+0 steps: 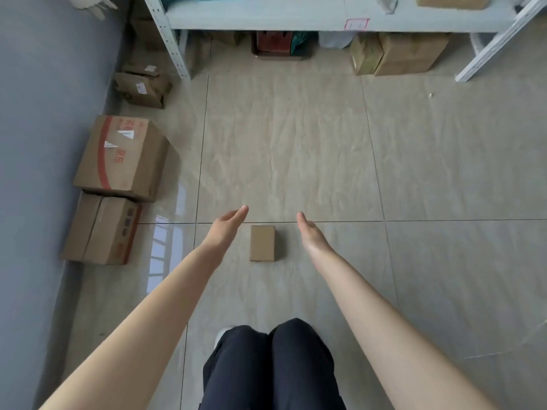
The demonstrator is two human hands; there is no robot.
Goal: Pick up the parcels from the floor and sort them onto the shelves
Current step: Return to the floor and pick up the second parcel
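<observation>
Both hands, left [226,224] and right [310,233], open, flanking small cardboard parcel [262,243] on floor [296,143].

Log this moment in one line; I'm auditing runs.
left hand open | right hand open | small box on floor between them, untouched

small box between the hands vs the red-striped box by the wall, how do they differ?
The small box is plain brown; the red-striped box carries red print and white labels. The small box looks far smaller. It lies alone on open floor between the open left hand and right hand; the red-striped box sits beside other cartons by the wall. Both are closed cardboard.
</observation>
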